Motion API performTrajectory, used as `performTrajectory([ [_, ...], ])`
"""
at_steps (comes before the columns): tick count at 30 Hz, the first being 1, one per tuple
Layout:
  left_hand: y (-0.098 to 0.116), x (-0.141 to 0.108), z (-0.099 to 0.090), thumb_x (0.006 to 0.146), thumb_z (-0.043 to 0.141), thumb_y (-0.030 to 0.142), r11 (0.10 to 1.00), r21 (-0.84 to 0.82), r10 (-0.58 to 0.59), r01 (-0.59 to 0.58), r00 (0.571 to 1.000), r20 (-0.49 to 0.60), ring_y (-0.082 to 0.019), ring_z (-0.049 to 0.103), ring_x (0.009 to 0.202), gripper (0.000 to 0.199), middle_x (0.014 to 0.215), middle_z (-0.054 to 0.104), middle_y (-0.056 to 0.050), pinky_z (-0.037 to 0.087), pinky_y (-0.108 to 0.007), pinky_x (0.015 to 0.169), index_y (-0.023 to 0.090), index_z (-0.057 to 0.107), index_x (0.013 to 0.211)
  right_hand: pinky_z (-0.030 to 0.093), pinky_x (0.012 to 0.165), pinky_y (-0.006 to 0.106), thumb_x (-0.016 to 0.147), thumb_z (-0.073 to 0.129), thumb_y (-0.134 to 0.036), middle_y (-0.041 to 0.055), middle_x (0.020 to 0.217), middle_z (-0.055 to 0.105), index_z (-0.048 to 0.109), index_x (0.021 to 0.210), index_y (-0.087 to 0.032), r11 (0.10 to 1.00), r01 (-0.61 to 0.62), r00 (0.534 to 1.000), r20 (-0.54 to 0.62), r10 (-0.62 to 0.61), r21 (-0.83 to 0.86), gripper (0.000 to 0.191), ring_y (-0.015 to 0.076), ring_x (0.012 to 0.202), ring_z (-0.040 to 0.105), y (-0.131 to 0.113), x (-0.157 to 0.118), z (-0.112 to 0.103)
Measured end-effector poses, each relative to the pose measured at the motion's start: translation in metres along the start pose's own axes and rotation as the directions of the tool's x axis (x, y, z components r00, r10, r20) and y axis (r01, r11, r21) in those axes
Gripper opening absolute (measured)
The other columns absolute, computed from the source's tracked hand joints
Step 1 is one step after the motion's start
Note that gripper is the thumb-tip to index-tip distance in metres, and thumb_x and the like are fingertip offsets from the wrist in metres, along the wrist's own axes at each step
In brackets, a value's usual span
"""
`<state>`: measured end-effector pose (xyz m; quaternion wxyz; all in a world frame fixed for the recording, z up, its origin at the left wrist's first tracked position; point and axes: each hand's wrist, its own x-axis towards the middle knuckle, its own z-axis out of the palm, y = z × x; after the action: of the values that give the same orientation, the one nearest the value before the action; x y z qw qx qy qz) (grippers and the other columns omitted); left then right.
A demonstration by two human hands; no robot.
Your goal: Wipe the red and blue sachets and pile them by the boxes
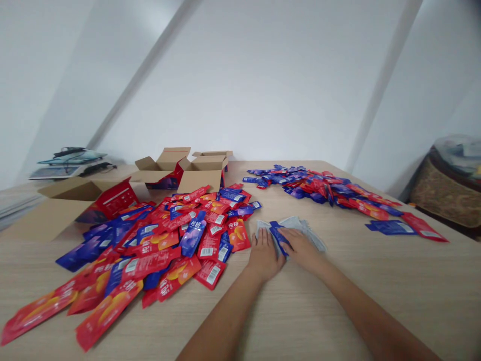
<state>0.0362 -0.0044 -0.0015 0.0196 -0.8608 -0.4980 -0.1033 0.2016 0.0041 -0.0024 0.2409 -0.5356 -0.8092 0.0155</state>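
Observation:
A blue pouch (277, 235) lies on a crumpled pale grey cloth (311, 231) on the table in front of me. My left hand (264, 254) rests flat over the cloth's left part, fingers stretched forward, beside the pouch. From the right, my right hand (303, 248) lies across the cloth, its fingertips reaching onto the pouch's right edge. Both hands look laid on rather than wrapped round anything; part of the cloth is hidden under them. Close by on the left spreads a big heap of red and blue pouches (216, 229).
Open cardboard boxes (71, 200) stand behind the left heap. A second pile of pouches (311, 185) stretches along the table's right side. At the far left is a stack of flat items (69, 163). A patterned brown seat (443, 190) stands beyond the right edge.

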Motion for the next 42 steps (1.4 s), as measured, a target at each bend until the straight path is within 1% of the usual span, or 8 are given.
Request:
performTrajectory([
  [7,0.0,0.001,0.0,0.086,0.024,0.062,0.999,-0.036,0.007,-0.006,0.999,0.042,-0.034,0.012,0.14,0.084,0.149,0.023,-0.024,0.008,-0.051,0.111,-0.001,0.028,0.141,0.03,0.109,0.04,0.091,0.031,-0.018,0.0161,0.142,0.042,0.048,0.133,-0.008,0.976,0.052,0.992,0.125,-0.026,-0.214,0.046,0.0216,0.135,0.032,0.024,0.026,0.03],
  [12,0.0,0.0,-0.005,0.087,0.021,0.062,0.999,-0.047,0.014,-0.011,0.997,0.072,-0.033,0.011,0.14,0.083,0.149,0.021,-0.024,0.008,-0.051,0.111,-0.001,0.028,0.141,0.034,0.103,0.039,0.087,0.04,-0.012,0.0165,0.136,0.049,0.058,0.122,-0.013,0.944,-0.055,0.994,0.075,0.083,-0.326,0.039,0.0237,0.126,0.041,0.034,0.072,0.018],
  [16,-0.001,-0.001,-0.007,0.087,0.02,0.062,0.999,-0.047,0.018,-0.015,0.998,0.066,-0.033,0.012,0.14,0.084,0.149,0.021,-0.025,0.009,-0.052,0.111,-0.001,0.028,0.141,0.037,0.098,0.04,0.078,0.047,-0.004,0.0146,0.127,0.054,0.062,0.115,-0.016,0.936,-0.15,0.989,-0.051,0.141,-0.318,0.041,0.0246,0.116,0.046,0.026,0.084,-0.002],
  [20,-0.002,-0.001,-0.007,0.086,0.021,0.063,0.999,-0.044,0.019,-0.016,0.998,0.065,-0.034,0.012,0.14,0.084,0.149,0.021,-0.025,0.009,-0.052,0.111,-0.001,0.028,0.141,0.038,0.098,0.038,0.076,0.042,0.003,0.0153,0.122,0.053,0.057,0.121,-0.013,0.952,-0.046,0.991,-0.135,0.005,-0.302,0.05,0.0242,0.115,0.045,0.004,0.067,-0.023],
  [24,0.0,-0.001,-0.007,0.086,0.023,0.062,0.998,-0.055,0.012,-0.009,0.998,0.062,-0.034,0.012,0.14,0.083,0.149,0.023,-0.023,0.009,-0.052,0.111,0.0,0.029,0.141,0.039,0.099,0.039,0.085,0.044,-0.014,0.012,0.125,0.053,0.054,0.124,-0.019,0.965,0.136,0.986,-0.064,-0.154,-0.225,0.04,0.0223,0.117,0.045,-0.015,0.034,-0.033],
  [32,0.0,-0.002,-0.005,0.087,0.022,0.06,0.998,-0.064,0.004,-0.001,0.999,0.052,-0.034,0.012,0.14,0.082,0.149,0.022,-0.023,0.009,-0.051,0.112,-0.001,0.028,0.141,0.036,0.105,0.041,0.088,0.034,-0.017,0.0145,0.141,0.044,0.048,0.133,-0.01,0.955,0.077,0.992,0.122,-0.044,-0.286,0.048,0.0234,0.131,0.039,0.012,-0.003,0.02],
  [36,-0.001,-0.004,-0.004,0.086,0.021,0.061,0.995,-0.096,0.018,-0.014,0.999,0.049,-0.034,0.01,0.14,0.083,0.15,0.02,-0.023,0.009,-0.053,0.112,0.0,0.028,0.142,0.036,0.105,0.041,0.086,0.031,-0.013,0.0187,0.136,0.048,0.051,0.13,-0.005,0.949,0.066,0.995,0.095,-0.039,-0.308,0.048,0.0232,0.13,0.041,0.037,0.034,0.037],
  [42,-0.002,-0.006,-0.012,0.085,0.021,0.061,0.992,-0.125,0.007,0.005,0.995,0.095,-0.034,0.008,0.14,0.084,0.151,0.016,-0.021,0.007,-0.055,0.111,0.001,0.026,0.143,0.043,0.097,0.042,0.079,0.035,-0.009,0.0186,0.114,0.065,0.061,0.117,-0.01,0.972,0.02,0.995,0.095,0.002,-0.234,0.046,0.0234,0.111,0.059,0.05,0.103,0.031],
])
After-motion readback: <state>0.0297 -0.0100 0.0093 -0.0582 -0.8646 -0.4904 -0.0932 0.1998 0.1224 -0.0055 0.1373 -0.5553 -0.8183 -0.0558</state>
